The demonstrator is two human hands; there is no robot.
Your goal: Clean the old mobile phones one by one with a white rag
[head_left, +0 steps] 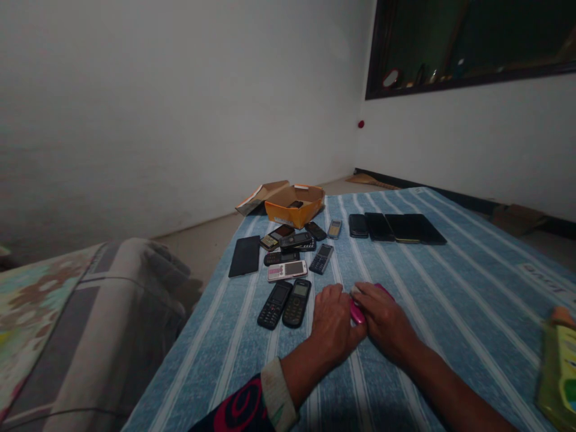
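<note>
My left hand (332, 321) and my right hand (382, 317) meet low over the striped cloth, fingers curled around a glossy pink phone (357, 313). Most of this phone is hidden; one rounded end shows between the hands and another bit of pink shows past my right knuckles. A small white scrap (354, 290) sits at my right fingertips, too small to make out. Just left of my left hand lie two dark keypad phones, one black (274, 305) and one with a pale screen (297, 303). Behind them rests a white and pink phone (287, 270).
An open orange cardboard box (292, 215) stands at the far end, with several keypad phones (294, 240) piled before it. A black tablet (244, 256) lies left. Dark smartphones (378, 227) line up at back right. A yellow-green package (558, 372) is at the right edge.
</note>
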